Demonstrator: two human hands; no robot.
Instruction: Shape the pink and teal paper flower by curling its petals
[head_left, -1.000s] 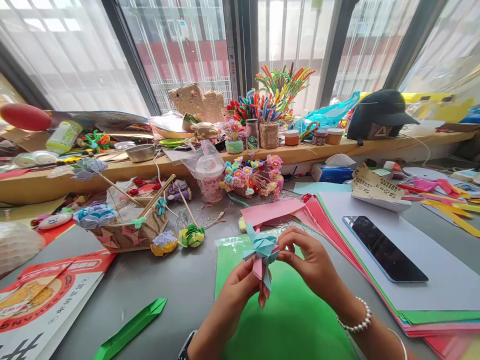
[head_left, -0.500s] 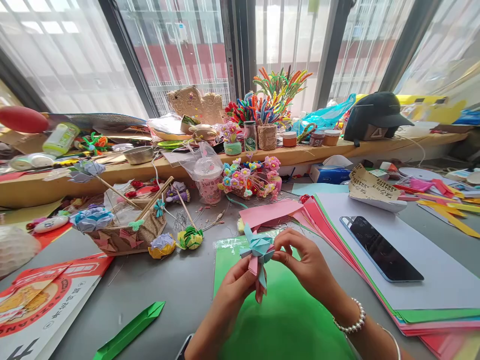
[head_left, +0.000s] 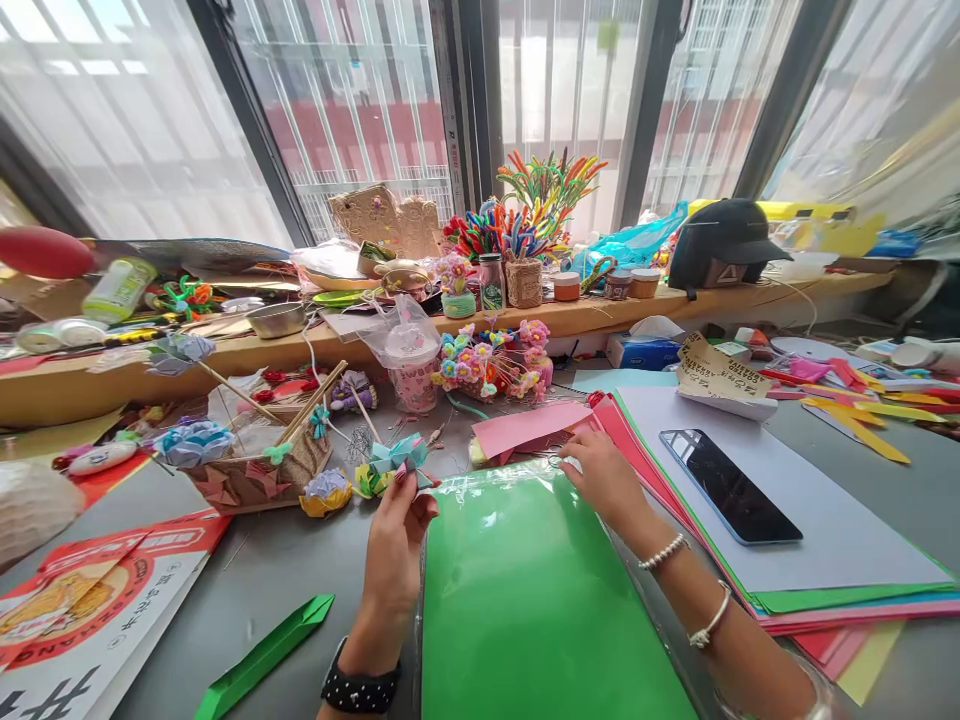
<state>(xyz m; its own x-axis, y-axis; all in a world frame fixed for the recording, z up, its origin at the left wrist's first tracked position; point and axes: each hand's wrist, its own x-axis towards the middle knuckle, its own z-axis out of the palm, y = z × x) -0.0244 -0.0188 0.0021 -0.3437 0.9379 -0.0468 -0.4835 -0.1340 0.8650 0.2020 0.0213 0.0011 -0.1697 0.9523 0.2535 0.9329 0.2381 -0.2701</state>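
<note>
My left hand (head_left: 396, 540) pinches a folded-paper flower (head_left: 397, 458) in light blue with some pink, up and to the left of a green sheet in a clear sleeve (head_left: 540, 590). Behind that flower, partly covered by it, lies a yellow-green paper flower (head_left: 366, 482). At the far right corner of the sleeve, my right hand (head_left: 606, 480) has its fingers bent together beside a strip of pink paper (head_left: 529, 430). Something thin and dark shows at its fingertips, too small to name.
A phone (head_left: 731, 487) lies on a stack of coloured paper (head_left: 817, 530) at the right. To the left stand a cardboard box (head_left: 247, 482) with paper flowers and a folded green strip (head_left: 266, 655). A lidded cup (head_left: 412, 370) and pipe-cleaner flowers (head_left: 487, 362) stand farther back.
My left hand has carried the paper flower left, beside the yellow-green one. My right hand has let go of it and moved away to the sleeve's far right corner.
</note>
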